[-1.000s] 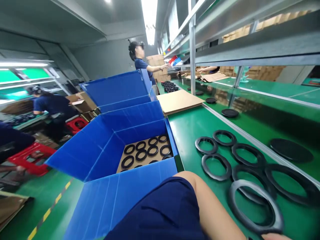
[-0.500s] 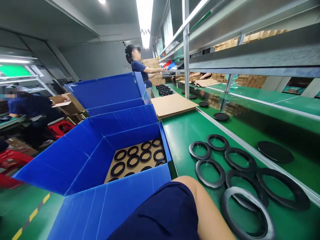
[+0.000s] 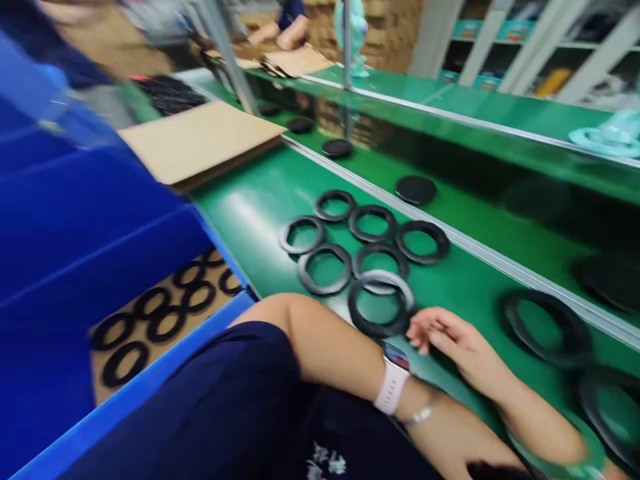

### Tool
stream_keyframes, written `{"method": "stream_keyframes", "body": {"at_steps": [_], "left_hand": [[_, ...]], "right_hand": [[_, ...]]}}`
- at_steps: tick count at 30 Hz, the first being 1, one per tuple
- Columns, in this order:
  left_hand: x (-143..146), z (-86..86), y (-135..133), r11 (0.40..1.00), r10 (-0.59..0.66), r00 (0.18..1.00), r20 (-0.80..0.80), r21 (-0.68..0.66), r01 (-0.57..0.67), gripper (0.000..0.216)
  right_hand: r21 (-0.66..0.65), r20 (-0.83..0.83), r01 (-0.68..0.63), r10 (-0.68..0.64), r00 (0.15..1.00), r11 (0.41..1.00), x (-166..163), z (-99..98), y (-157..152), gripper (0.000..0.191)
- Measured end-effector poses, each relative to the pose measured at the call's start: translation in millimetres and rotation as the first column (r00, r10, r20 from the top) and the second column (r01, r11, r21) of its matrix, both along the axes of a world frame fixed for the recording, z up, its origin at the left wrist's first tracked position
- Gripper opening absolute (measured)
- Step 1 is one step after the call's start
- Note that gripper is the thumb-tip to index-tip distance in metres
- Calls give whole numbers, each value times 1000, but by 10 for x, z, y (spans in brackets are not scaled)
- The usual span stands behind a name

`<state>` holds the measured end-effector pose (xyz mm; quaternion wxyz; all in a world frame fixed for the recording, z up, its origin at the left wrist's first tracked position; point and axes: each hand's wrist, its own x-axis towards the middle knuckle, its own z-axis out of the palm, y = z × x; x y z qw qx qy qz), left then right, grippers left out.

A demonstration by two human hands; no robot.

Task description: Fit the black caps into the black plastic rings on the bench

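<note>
My right hand reaches in from the lower right, low over the green bench. Its fingers are loosely curled and apart, with nothing seen in them. The fingertips are right beside a black ring that partly overlaps another black ring; whether they touch it I cannot tell. My left forearm crosses the lower middle, wearing a watch with a pale pink strap and a bracelet. Past the bracelet, my left hand shows only in part at the bottom edge, its fingers hidden. Several more black rings lie around on the bench.
A blue box at the left holds several black rings on a cardboard sheet. Brown cardboard lies on the bench behind it. Past a metal rail are several black discs. A person's arms work at the back.
My view has swung to the right and down. My right hand and my left forearm with its watch have come into sight. The rings appear further left.
</note>
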<state>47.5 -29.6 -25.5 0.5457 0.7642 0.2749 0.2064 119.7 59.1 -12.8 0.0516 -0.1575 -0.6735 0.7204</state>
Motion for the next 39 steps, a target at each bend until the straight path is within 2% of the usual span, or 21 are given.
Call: {"method": "stream_keyframes", "body": {"at_steps": [1, 2, 3, 9, 14, 23, 26, 32, 34, 39], "left_hand": [[68, -27, 16, 993, -120, 992, 40, 6, 120, 28], [97, -46, 18, 982, -187, 980, 61, 22, 186, 33], [94, -56, 11, 978, -205, 977, 56, 43, 203, 35], [-55, 13, -75, 989, -141, 989, 38, 60, 139, 32], [-35, 34, -84, 993, -114, 990, 79, 38, 111, 29], [-52, 54, -84, 994, -108, 993, 44, 15, 107, 29], [-51, 56, -84, 995, -104, 994, 40, 11, 103, 31], [-51, 55, -85, 995, -103, 994, 45, 2, 103, 32], [-54, 61, -84, 995, -104, 994, 30, 5, 104, 34], [-59, 85, -79, 995, -104, 994, 34, -7, 104, 30]], "right_hand": [[-38, -41, 8, -9, 999, 999, -34, 23, -2, 33], [-67, -77, 12, -17, 997, 998, -61, 29, 1, 31], [-89, -102, 16, -25, 994, 996, -78, 25, 2, 30], [-56, -170, -37, 27, 985, 998, -33, 36, -57, 30], [-26, -188, -72, 65, 980, 997, -34, 95, -84, 33], [41, -181, -93, 98, 978, 995, -48, 115, -98, 34], [44, -169, -60, 67, 983, 997, -55, 97, -106, 30], [-103, -101, 113, -124, 987, 988, -66, 12, -106, 25], [-108, -73, 114, -122, 990, 988, -63, 3, -93, 27], [-30, -66, 52, -54, 996, 998, -47, 46, -57, 29]]}}
